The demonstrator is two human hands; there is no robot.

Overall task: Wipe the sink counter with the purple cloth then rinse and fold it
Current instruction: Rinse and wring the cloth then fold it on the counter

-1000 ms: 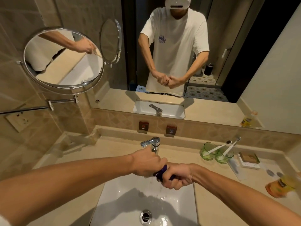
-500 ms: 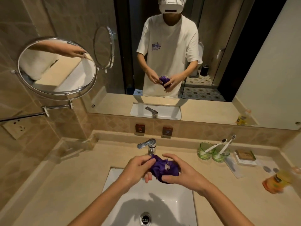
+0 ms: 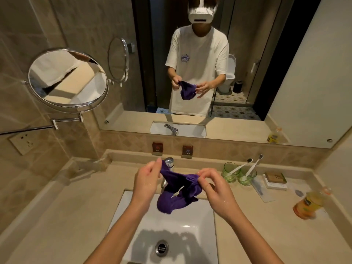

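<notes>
Above the sink, the left hand and right hand each pinch an edge of the purple cloth, fingers clamped; it sags between them, hiding most of the faucet. Two green cups and an orange bottle stand toward the counter's right edge.

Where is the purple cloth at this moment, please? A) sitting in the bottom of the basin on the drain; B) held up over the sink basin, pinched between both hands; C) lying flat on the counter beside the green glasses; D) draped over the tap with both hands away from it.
B: the purple cloth hangs above the sink, its upper edge pinched by the left hand and the right hand.
</notes>
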